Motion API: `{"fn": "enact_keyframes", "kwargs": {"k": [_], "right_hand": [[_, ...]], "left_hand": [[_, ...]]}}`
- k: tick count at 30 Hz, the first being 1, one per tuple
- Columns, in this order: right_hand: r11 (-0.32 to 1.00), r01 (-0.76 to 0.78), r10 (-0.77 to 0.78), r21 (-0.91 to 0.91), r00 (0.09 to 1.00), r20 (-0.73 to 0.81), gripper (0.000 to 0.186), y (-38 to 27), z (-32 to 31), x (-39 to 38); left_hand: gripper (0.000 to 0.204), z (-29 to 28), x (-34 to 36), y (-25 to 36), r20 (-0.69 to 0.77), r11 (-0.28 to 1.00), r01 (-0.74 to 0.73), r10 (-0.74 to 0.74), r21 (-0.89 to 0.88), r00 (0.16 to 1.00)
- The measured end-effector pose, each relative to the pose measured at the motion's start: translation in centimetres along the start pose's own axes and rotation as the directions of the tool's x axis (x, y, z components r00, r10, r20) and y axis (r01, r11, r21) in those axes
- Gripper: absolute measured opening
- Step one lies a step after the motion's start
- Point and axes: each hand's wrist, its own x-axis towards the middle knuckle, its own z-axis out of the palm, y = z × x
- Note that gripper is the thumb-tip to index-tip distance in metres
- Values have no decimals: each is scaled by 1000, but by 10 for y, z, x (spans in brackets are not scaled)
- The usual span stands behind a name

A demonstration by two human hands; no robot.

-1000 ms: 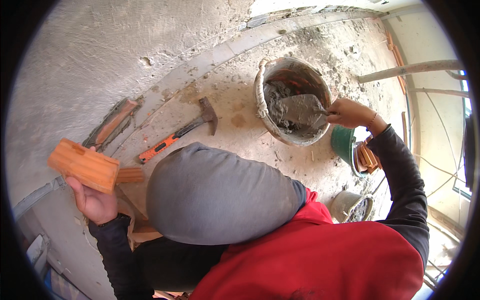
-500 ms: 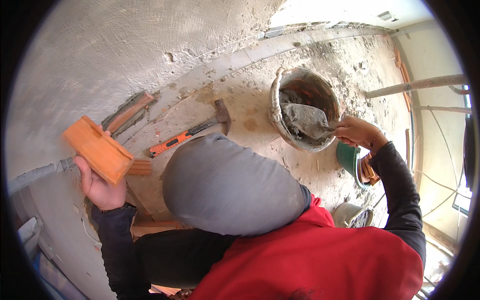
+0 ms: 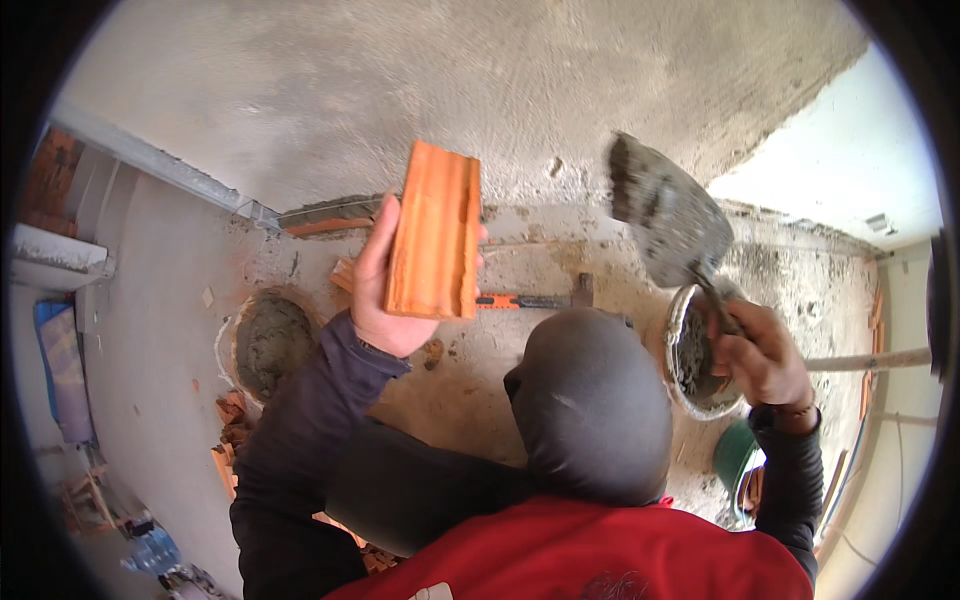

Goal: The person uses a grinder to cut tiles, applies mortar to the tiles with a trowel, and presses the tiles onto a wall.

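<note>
My left hand holds an orange, ridged terracotta brick upright, fingers around its edges. My right hand grips the handle of a trowel, its blade smeared with grey mortar and raised above and beside a mortar bucket. Some of that bucket is hidden behind my hand. A hammer with an orange-and-black handle lies on the dusty floor between my hands, beyond the rounded dark grey, cloth-covered shape in front of my red shirt.
A round container of mortar stands at left, near broken orange pieces. A plastered wall spans the top. A green bucket and a pole are at right. A blue water bottle lies lower left.
The trowel has come up out of the bucket. My left hand has turned the brick upright and moved right and up. The view has swung toward the left and the wall.
</note>
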Motion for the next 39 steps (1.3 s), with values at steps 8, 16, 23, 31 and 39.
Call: {"fn": "enact_keyframes", "kwargs": {"k": [8,16,23,31,39], "right_hand": [[768,480,-538,-424,843,-20,20,-46,82,63],[663,556,-682,-501,724,-99,18,-55,127,67],[604,567,-722,-560,687,-83,21,-51,117,69],[464,565,-778,-682,629,-8,25,-54,100,67],[530,571,-773,-627,628,-82,25,-57,67,64]], "left_hand": [[67,28,-32,11,60,980,-14,26,-198,998],[61,25,-49,21,81,951,-65,94,-303,992],[60,25,-58,27,127,951,-46,88,-306,988],[57,30,-61,26,21,962,-106,114,-250,993],[59,14,-51,31,152,963,-213,239,-166,959]]}}
